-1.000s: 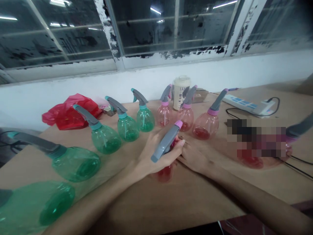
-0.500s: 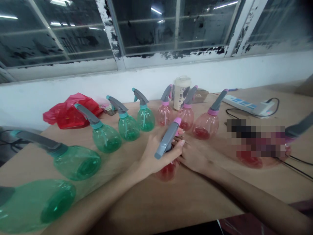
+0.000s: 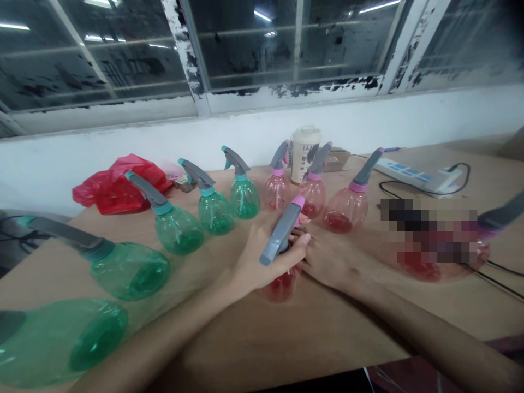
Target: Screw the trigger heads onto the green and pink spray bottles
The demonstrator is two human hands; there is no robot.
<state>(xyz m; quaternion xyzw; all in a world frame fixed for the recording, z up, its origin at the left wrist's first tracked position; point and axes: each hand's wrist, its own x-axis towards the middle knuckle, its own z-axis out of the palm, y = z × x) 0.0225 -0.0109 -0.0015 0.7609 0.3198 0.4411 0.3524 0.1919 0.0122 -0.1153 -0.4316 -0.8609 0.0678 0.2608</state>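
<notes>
A pink spray bottle (image 3: 280,288) with a grey and pink trigger head stands upright on the table in front of me. My left hand (image 3: 254,255) is closed around it just below the head, thumb across the near side. From the right, my right hand (image 3: 325,257) presses against the same bottle with its fingers curled around the side; the fingertips are partly hidden behind the head and my left hand. Close behind stand more pink spray bottles (image 3: 344,212). Green spray bottles (image 3: 179,232) with teal collars form a curved row on my left.
A red plastic bag (image 3: 123,185) lies at the back left. A paper cup (image 3: 303,155) stands behind the pink bottles. To the right are a white power strip (image 3: 417,176) with a cable, and another pink bottle (image 3: 421,267) beside a blurred-out patch. Windows rise behind the wooden table (image 3: 229,338).
</notes>
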